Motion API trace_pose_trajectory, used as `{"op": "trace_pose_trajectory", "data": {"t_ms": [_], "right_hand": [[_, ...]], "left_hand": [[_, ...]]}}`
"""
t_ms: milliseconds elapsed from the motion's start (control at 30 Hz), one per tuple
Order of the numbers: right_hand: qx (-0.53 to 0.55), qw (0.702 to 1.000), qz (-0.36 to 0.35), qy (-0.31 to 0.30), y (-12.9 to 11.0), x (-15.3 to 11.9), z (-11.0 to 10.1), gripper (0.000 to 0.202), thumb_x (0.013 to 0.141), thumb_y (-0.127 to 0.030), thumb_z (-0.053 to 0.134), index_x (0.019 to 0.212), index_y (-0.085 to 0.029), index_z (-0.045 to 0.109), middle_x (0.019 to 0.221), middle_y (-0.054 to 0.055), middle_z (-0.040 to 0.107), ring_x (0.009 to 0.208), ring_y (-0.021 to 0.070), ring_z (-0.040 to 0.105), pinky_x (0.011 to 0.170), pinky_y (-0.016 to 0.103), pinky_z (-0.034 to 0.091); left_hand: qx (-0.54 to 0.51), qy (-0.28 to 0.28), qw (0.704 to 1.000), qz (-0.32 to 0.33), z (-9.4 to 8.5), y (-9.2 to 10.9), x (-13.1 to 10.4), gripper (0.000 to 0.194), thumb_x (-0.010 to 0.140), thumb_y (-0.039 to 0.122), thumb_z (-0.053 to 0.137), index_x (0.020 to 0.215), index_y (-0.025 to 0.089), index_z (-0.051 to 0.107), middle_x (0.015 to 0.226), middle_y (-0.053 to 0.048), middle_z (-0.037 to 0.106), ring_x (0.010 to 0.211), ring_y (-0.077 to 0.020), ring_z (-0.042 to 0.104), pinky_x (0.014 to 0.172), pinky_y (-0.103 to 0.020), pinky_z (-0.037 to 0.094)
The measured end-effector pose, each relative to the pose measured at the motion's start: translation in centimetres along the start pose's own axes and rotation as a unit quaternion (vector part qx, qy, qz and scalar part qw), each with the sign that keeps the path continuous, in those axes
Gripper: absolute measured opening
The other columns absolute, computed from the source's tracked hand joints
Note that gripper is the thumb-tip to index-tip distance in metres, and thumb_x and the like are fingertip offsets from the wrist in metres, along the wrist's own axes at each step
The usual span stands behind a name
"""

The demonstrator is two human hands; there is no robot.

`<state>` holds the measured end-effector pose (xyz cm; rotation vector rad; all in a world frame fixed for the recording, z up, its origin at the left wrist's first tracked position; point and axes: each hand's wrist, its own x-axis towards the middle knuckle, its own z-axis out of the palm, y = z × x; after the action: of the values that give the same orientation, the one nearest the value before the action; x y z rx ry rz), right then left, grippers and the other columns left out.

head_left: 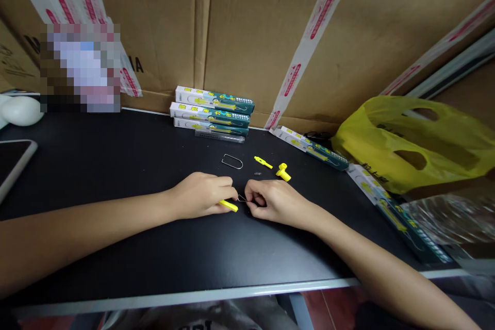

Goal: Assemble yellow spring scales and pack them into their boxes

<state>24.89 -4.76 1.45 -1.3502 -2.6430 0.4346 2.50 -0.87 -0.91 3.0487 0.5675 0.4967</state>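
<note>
My left hand (pixel 207 195) is closed around a yellow plastic rod (pixel 229 205), one end of which sticks out toward the right. Facing it, my right hand (pixel 274 199) pinches a thin bent metal wire hook (pixel 242 198) between thumb and forefinger. The wire's loop points at my left hand; whether it touches the fingers there I cannot tell. Just beyond the hands lie a U-shaped metal wire (pixel 232 161), a slim yellow plastic piece (pixel 263 162), a small spring (pixel 258 173) and a yellow T-shaped part (pixel 283 171).
Stacked printed boxes (pixel 211 111) stand at the back, with a clear plastic tube (pixel 219 136) before them. Two more boxes (pixel 309 148) lie to the right, beside a yellow plastic bag (pixel 410 139) and a clear bottle (pixel 452 216). A phone or tablet (pixel 15 165) sits far left.
</note>
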Motion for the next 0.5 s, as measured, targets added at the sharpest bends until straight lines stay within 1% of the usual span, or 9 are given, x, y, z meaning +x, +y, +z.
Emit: {"op": "trace_pose_trajectory", "data": {"t_ms": [67, 133, 167, 233, 300, 333, 400, 500], "right_hand": [[0.028, 0.999, -0.006, 0.018, 0.0, 0.2, 0.5, 0.008, 0.074, -0.013, 0.055, 0.077, -0.019, 0.053, 0.059, -0.006, 0.049, 0.052, 0.0072, 0.042, 0.053, 0.02, 0.027], [0.066, 0.997, -0.017, 0.025, 0.0, 0.2, 0.9, 0.008, 0.075, -0.013, 0.056, 0.079, -0.019, 0.054, 0.061, -0.006, 0.051, 0.053, 0.007, 0.044, 0.054, 0.019, 0.029], [0.086, 0.996, -0.025, 0.026, -0.1, 0.1, 1.1, 0.007, 0.076, -0.013, 0.057, 0.08, -0.019, 0.054, 0.062, -0.006, 0.052, 0.053, 0.0069, 0.045, 0.054, 0.019, 0.03], [0.124, 0.991, -0.039, 0.024, -0.3, 0.0, 1.3, 0.005, 0.078, -0.015, 0.057, 0.08, -0.019, 0.055, 0.063, -0.006, 0.052, 0.053, 0.0066, 0.045, 0.055, 0.018, 0.032], [0.152, 0.987, -0.049, 0.023, -0.6, -0.2, 1.4, 0.005, 0.079, -0.016, 0.058, 0.078, -0.019, 0.054, 0.062, -0.006, 0.05, 0.053, 0.0064, 0.044, 0.054, 0.018, 0.032], [0.162, 0.985, -0.053, 0.023, -0.7, -0.2, 1.5, 0.006, 0.08, -0.016, 0.058, 0.077, -0.018, 0.054, 0.062, -0.006, 0.05, 0.054, 0.0065, 0.044, 0.054, 0.018, 0.033], [0.174, 0.983, -0.057, 0.025, -1.0, -0.2, 1.6, 0.007, 0.082, -0.018, 0.058, 0.076, -0.018, 0.053, 0.064, -0.005, 0.051, 0.055, 0.0068, 0.046, 0.054, 0.018, 0.033], [0.178, 0.982, -0.052, 0.039, -1.2, -0.1, 1.6, 0.014, 0.085, -0.027, 0.058, 0.076, -0.018, 0.053, 0.064, -0.004, 0.052, 0.055, 0.0074, 0.047, 0.053, 0.018, 0.033]], "left_hand": [[-0.012, -0.002, 1.0, -0.013, -0.1, 0.0, 0.0, 0.018, 0.091, 0.036, 0.053, 0.096, 0.022, 0.062, 0.085, 0.002, 0.064, 0.071, -0.0123, 0.061, 0.06, -0.023, 0.038], [-0.027, 0.01, 1.0, -0.013, -0.1, 0.0, -0.1, 0.017, 0.092, 0.033, 0.051, 0.099, 0.022, 0.061, 0.086, 0.002, 0.064, 0.073, -0.0119, 0.061, 0.062, -0.022, 0.038], [-0.031, 0.019, 0.999, -0.003, -0.1, 0.0, -0.1, 0.017, 0.093, 0.033, 0.049, 0.101, 0.022, 0.06, 0.086, 0.002, 0.065, 0.073, -0.0118, 0.061, 0.063, -0.022, 0.038], [-0.037, 0.032, 0.998, 0.039, -0.1, 0.0, -0.2, 0.02, 0.095, 0.032, 0.045, 0.104, 0.023, 0.061, 0.085, 0.001, 0.065, 0.073, -0.0117, 0.06, 0.062, -0.022, 0.038], [-0.049, 0.036, 0.995, 0.08, -0.1, 0.1, -0.2, 0.023, 0.097, 0.031, 0.042, 0.1, 0.023, 0.062, 0.082, 0.001, 0.065, 0.071, -0.0117, 0.06, 0.061, -0.023, 0.037], [-0.063, 0.036, 0.993, 0.089, -0.1, 0.1, -0.1, 0.023, 0.097, 0.031, 0.042, 0.098, 0.022, 0.063, 0.081, 0.0, 0.065, 0.07, -0.0116, 0.059, 0.061, -0.023, 0.037], [-0.107, 0.038, 0.99, 0.083, 0.0, 0.2, -0.1, 0.023, 0.096, 0.031, 0.043, 0.094, 0.02, 0.063, 0.081, 0.0, 0.066, 0.069, -0.0111, 0.06, 0.061, -0.022, 0.038], [-0.189, 0.031, 0.98, 0.048, 0.0, 0.3, 0.0, 0.018, 0.094, 0.031, 0.048, 0.093, 0.019, 0.061, 0.085, 0.0, 0.067, 0.072, -0.0108, 0.061, 0.064, -0.02, 0.04]]}}
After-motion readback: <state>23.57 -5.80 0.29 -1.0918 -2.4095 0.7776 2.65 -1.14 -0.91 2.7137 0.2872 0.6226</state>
